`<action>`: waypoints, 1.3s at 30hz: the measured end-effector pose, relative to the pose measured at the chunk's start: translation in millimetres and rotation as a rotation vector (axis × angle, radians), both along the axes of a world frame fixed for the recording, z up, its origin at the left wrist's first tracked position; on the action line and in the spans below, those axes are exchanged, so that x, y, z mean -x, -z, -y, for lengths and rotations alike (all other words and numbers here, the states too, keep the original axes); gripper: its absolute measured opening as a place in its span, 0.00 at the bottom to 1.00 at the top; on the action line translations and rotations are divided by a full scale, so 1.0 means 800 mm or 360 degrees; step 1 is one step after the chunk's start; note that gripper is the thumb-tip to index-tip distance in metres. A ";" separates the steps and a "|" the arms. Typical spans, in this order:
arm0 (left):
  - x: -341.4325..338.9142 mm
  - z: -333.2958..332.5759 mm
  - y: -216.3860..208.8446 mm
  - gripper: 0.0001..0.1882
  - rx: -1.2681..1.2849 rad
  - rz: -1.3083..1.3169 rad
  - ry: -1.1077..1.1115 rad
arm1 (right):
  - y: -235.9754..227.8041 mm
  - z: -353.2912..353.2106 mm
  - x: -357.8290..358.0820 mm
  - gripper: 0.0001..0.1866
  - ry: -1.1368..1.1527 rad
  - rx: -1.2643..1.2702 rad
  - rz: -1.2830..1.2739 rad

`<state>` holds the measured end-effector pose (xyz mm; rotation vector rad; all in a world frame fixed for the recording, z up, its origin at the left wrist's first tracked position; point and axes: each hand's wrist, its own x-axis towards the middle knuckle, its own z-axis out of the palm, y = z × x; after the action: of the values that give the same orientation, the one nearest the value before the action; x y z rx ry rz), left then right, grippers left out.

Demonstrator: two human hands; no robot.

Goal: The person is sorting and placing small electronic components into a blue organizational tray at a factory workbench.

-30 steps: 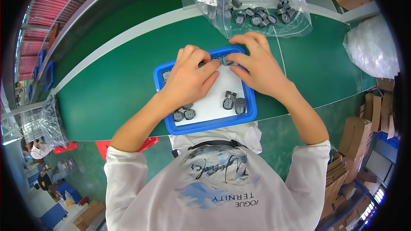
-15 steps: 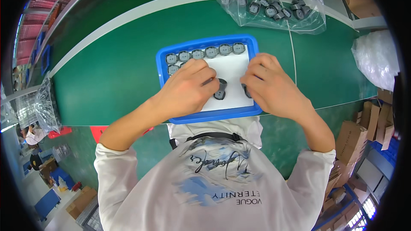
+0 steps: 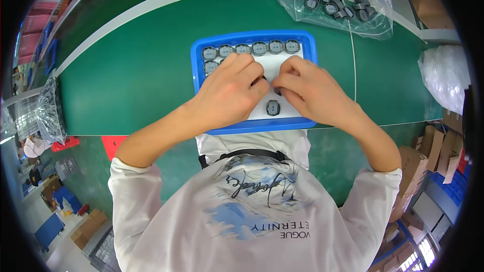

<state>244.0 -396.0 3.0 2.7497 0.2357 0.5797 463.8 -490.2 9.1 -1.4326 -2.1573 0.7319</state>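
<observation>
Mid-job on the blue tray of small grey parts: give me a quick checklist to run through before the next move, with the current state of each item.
1. Blue tray flat on the green table: ok.
2. Back row of grey parts lined up: ok.
3. Left hand and right hand both over the tray: ok.
4. Part held between fingertips: cannot tell, fingers hide it.
5. Loose part lying near the front edge: ok.
6. Supply bag within reach: ok, likely.
</observation>
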 end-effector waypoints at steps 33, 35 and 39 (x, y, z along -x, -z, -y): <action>0.010 -0.019 0.014 0.08 -0.0077 0.0144 -0.0038 | 0.014 -0.022 0.006 0.07 -0.0182 -0.0521 0.0385; 0.012 -0.021 0.015 0.09 -0.0102 0.0169 -0.0073 | 0.018 -0.028 0.006 0.07 -0.0152 -0.0615 0.0447; 0.013 -0.021 0.012 0.08 -0.0063 0.0195 -0.0195 | 0.021 -0.035 0.013 0.05 -0.0008 -0.0553 0.0343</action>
<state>233.4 -379.2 -6.5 2.7393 0.3693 0.7906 453.1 -462.0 -7.4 -1.3691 -2.3070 0.1930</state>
